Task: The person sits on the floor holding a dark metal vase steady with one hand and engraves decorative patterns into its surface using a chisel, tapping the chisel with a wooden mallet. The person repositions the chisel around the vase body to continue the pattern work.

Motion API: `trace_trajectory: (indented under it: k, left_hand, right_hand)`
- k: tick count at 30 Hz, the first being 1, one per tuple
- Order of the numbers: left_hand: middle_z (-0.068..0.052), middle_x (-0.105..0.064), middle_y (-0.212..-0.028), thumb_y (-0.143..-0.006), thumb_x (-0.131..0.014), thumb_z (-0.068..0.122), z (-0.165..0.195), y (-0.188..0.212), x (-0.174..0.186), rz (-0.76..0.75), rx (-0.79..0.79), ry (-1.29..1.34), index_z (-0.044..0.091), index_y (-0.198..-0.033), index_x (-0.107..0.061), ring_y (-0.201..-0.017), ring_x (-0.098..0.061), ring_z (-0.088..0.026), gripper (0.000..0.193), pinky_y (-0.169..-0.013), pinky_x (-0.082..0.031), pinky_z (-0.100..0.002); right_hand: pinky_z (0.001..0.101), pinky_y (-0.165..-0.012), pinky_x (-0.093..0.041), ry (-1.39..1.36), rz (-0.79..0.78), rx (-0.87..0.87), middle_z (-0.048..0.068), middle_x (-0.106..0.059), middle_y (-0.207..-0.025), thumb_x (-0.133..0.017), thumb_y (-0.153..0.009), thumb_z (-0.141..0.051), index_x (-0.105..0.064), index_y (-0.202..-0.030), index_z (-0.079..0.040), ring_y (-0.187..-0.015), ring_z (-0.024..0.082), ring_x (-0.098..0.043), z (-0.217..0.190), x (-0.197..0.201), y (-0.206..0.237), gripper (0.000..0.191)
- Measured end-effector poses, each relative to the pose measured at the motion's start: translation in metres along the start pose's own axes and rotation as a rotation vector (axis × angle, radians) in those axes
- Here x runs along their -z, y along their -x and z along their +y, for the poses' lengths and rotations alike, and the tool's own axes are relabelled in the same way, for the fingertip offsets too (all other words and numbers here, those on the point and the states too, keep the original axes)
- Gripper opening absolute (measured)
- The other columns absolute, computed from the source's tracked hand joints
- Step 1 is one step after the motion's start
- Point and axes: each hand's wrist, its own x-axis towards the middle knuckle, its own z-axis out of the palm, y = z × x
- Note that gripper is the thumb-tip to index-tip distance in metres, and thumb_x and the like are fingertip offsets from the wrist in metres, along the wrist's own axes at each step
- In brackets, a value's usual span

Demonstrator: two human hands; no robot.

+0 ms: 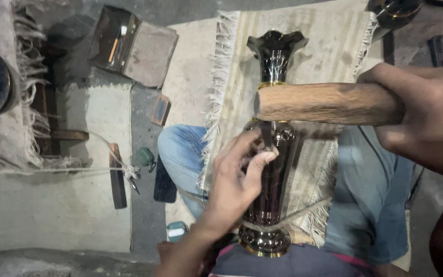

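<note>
Now, step: engraving the vase (pixel 273 169).
Left hand (pixel 234 182): pinching a chisel (pixel 266 136) against it.
Right hand (pixel 426 115): at 3 o'clock, fist closed around the mallet (pixel 329 102).
Next: a square strike on the chisel.

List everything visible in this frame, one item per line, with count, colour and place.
vase: 1, dark glossy with gold bands, lying along the lap on the rug
wooden mallet: 1, brown, across the vase neck
chisel: 1, dark, thin, against the vase body
rug: 1, beige striped, fringed, over the knees
open box: 1, dark, floor top left
small tools: several, dark, floor at left
jeans: blue, both legs
left hand: pinching the chisel
right hand: gripping the mallet
</note>
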Motion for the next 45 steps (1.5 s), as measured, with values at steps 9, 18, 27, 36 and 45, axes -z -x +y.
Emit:
trace_trajectory:
  k: [9,18,27,36,45]
  left_hand:
    - [-0.013,-0.074,-0.102,-0.099,-0.068,0.001,-0.009,0.018,-0.034,0.268,-0.036,-0.053,-0.003,-0.122,-0.059,-0.091,-0.074,-0.017,0.025,-0.079,-0.060,-0.029]
    - [-0.012,-0.075,-0.099,-0.098,-0.069,0.000,-0.018,0.019,-0.041,0.348,-0.036,-0.044,-0.002,-0.118,-0.058,-0.085,-0.075,-0.016,0.023,-0.074,-0.060,-0.029]
    - [-0.018,-0.072,-0.099,-0.093,-0.072,-0.001,-0.021,0.020,-0.041,0.406,-0.219,-0.340,-0.002,-0.112,-0.063,-0.088,-0.072,-0.035,0.022,-0.078,-0.055,-0.042]
    - [-0.017,-0.072,-0.106,-0.093,-0.073,0.002,0.000,0.007,-0.019,0.163,-0.235,-0.321,0.001,-0.122,-0.064,-0.095,-0.072,-0.034,0.030,-0.083,-0.057,-0.041]
    - [-0.015,-0.071,-0.102,-0.093,-0.069,0.000,0.015,-0.013,0.004,-0.176,-0.218,-0.341,0.005,-0.126,-0.064,-0.090,-0.065,-0.032,0.034,-0.079,-0.052,-0.040]
  right_hand:
    - [0.0369,-0.060,-0.057,-0.220,0.300,0.175,0.022,-0.070,-0.088,-0.074,-0.064,0.011,-0.067,-0.116,0.006,-0.071,0.028,-0.071,0.003,-0.005,0.000,0.053]
    - [0.0386,-0.062,-0.056,-0.284,0.116,0.041,0.017,-0.069,-0.078,-0.079,-0.056,0.005,-0.066,-0.123,0.002,-0.068,0.026,-0.072,-0.013,0.028,-0.013,0.068]
    - [0.0400,-0.071,-0.058,0.099,0.050,0.321,0.010,-0.073,-0.084,-0.084,-0.051,-0.013,-0.070,-0.123,-0.010,-0.077,0.024,-0.075,0.006,0.017,-0.021,0.074]
    - [0.0363,-0.078,-0.057,-0.477,0.018,0.182,0.012,-0.072,-0.094,-0.079,-0.066,-0.002,-0.065,-0.122,-0.005,-0.086,0.022,-0.074,0.050,-0.022,-0.013,0.058]
    - [0.0325,-0.079,-0.058,-0.512,-0.078,0.132,0.012,-0.067,-0.099,-0.072,-0.066,-0.003,-0.063,-0.124,-0.001,-0.086,0.019,-0.072,0.085,-0.079,0.006,0.058]
